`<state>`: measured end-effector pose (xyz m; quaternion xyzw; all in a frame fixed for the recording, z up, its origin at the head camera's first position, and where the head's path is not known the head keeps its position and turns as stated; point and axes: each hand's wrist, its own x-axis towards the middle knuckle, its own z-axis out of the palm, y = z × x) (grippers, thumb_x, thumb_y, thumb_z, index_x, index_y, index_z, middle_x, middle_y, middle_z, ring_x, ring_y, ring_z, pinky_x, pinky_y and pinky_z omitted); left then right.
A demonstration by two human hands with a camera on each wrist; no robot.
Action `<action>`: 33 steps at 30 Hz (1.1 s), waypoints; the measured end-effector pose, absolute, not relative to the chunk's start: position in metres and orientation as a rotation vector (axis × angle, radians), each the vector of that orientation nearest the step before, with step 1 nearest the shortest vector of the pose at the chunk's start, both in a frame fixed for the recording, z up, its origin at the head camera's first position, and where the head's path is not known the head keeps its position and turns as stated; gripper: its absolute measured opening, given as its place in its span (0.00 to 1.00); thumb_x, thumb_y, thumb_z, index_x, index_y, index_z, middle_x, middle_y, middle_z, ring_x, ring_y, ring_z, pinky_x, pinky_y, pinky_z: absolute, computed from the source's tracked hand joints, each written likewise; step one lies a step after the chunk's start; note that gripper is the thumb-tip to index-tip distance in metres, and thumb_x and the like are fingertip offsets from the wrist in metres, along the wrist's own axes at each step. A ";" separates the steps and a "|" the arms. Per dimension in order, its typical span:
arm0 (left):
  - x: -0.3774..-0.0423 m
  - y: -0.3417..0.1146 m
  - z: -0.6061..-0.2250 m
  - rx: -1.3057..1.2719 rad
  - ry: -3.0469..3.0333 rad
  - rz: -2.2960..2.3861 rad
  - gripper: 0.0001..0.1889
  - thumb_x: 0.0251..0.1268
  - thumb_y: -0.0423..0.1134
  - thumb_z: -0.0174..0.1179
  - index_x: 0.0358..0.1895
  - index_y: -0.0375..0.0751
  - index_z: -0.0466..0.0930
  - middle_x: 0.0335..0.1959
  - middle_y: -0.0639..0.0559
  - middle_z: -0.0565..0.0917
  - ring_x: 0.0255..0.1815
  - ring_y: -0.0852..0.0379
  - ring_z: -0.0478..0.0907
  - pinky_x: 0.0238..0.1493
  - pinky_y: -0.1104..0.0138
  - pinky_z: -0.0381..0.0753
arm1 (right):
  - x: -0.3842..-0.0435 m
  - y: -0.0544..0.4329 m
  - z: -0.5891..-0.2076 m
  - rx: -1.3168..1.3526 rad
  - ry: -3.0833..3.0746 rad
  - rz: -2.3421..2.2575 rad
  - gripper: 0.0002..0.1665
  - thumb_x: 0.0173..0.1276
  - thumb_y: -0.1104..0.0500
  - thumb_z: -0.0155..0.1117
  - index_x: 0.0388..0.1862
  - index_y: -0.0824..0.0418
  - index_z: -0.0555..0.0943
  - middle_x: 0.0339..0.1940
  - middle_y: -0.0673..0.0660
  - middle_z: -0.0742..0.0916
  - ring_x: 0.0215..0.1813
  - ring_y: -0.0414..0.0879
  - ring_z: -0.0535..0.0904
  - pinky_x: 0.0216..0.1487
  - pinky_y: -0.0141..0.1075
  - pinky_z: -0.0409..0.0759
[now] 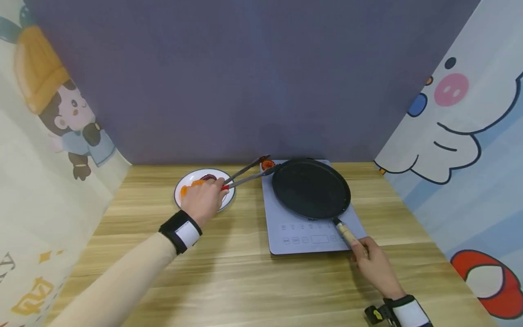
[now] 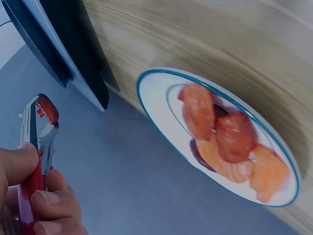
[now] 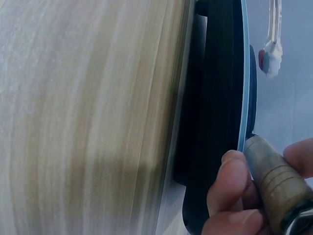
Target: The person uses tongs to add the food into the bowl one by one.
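My left hand [image 1: 203,201] grips red-handled metal tongs [image 1: 247,180], held above the plate. A glossy orange-red piece of meat [image 2: 48,108] sits between the tong tips, close to the pan's left rear rim. Below the hand, a white plate [image 2: 161,108] with a dark blue-green rim holds several slices: reddish meat [image 2: 235,137], orange salmon-like pieces [image 2: 268,174] and a dark purple slice partly covered. With its fingers round the wooden handle [image 1: 346,232], my right hand [image 1: 377,265] holds a flat black frying pan [image 1: 311,188] on the induction cooktop. The pan's visible surface is bare.
The light grey induction cooktop [image 1: 286,245] lies on a wood-grain table [image 1: 241,290], right of the plate. A grey-purple panel [image 1: 245,81] rises behind. Cartoon-printed sheets [image 1: 457,150] stand along both sides. Black straps with white patches wrap both wrists.
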<state>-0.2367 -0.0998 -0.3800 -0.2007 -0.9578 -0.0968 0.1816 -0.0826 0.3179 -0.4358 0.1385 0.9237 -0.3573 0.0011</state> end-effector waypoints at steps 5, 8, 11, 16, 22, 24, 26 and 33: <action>-0.242 -0.082 -0.380 -0.571 -2.744 -0.265 0.13 0.72 0.47 0.64 0.44 0.41 0.81 0.28 0.45 0.84 0.23 0.44 0.82 0.20 0.53 0.77 | -0.081 0.319 -0.438 0.440 2.904 -1.121 0.23 0.84 0.48 0.47 0.51 0.69 0.73 0.34 0.60 0.86 0.25 0.42 0.75 0.27 0.35 0.71; -0.244 -0.073 -0.382 -0.588 -2.759 -0.265 0.13 0.72 0.47 0.64 0.44 0.40 0.82 0.29 0.45 0.84 0.24 0.45 0.83 0.22 0.53 0.79 | -0.081 0.318 -0.442 0.470 2.871 -1.149 0.23 0.84 0.47 0.48 0.52 0.68 0.73 0.34 0.60 0.86 0.25 0.43 0.76 0.27 0.35 0.72; -0.248 -0.062 -0.385 -0.615 -2.755 -0.280 0.13 0.73 0.47 0.63 0.44 0.40 0.83 0.31 0.46 0.85 0.26 0.45 0.84 0.24 0.53 0.81 | -0.080 0.319 -0.443 0.485 2.854 -1.171 0.22 0.84 0.49 0.48 0.52 0.68 0.73 0.34 0.60 0.85 0.25 0.44 0.76 0.27 0.35 0.72; -0.256 -0.044 -0.390 -0.630 -2.764 -0.303 0.13 0.74 0.49 0.62 0.40 0.42 0.83 0.33 0.46 0.87 0.27 0.44 0.85 0.26 0.52 0.81 | -0.080 0.319 -0.441 0.490 2.865 -1.169 0.20 0.83 0.50 0.48 0.51 0.68 0.73 0.34 0.61 0.85 0.25 0.44 0.76 0.27 0.35 0.72; -0.266 -0.022 -0.392 -0.637 -2.797 -0.310 0.13 0.75 0.49 0.60 0.41 0.42 0.81 0.34 0.44 0.89 0.32 0.43 0.87 0.30 0.50 0.83 | -0.081 0.318 -0.440 0.472 2.880 -1.164 0.22 0.84 0.49 0.48 0.52 0.69 0.73 0.34 0.59 0.86 0.24 0.43 0.76 0.26 0.35 0.72; -0.268 -0.015 -0.392 -0.646 -2.802 -0.316 0.13 0.75 0.49 0.60 0.42 0.42 0.81 0.34 0.43 0.89 0.32 0.43 0.87 0.30 0.50 0.83 | -0.081 0.319 -0.440 0.468 2.880 -1.168 0.22 0.84 0.49 0.48 0.52 0.69 0.73 0.33 0.59 0.85 0.24 0.43 0.76 0.26 0.35 0.72; -0.269 -0.008 -0.392 -0.647 -2.804 -0.334 0.13 0.75 0.49 0.60 0.42 0.42 0.82 0.34 0.43 0.89 0.32 0.44 0.87 0.30 0.50 0.83 | -0.081 0.320 -0.440 0.474 2.882 -1.168 0.21 0.84 0.49 0.48 0.51 0.69 0.73 0.33 0.59 0.85 0.24 0.43 0.76 0.26 0.35 0.72; -0.274 0.009 -0.393 -0.634 -2.870 -0.342 0.14 0.76 0.50 0.59 0.45 0.42 0.82 0.36 0.44 0.88 0.33 0.45 0.87 0.30 0.53 0.82 | -0.082 0.321 -0.440 0.469 2.883 -1.174 0.21 0.84 0.49 0.48 0.50 0.68 0.73 0.32 0.58 0.85 0.24 0.43 0.76 0.26 0.35 0.72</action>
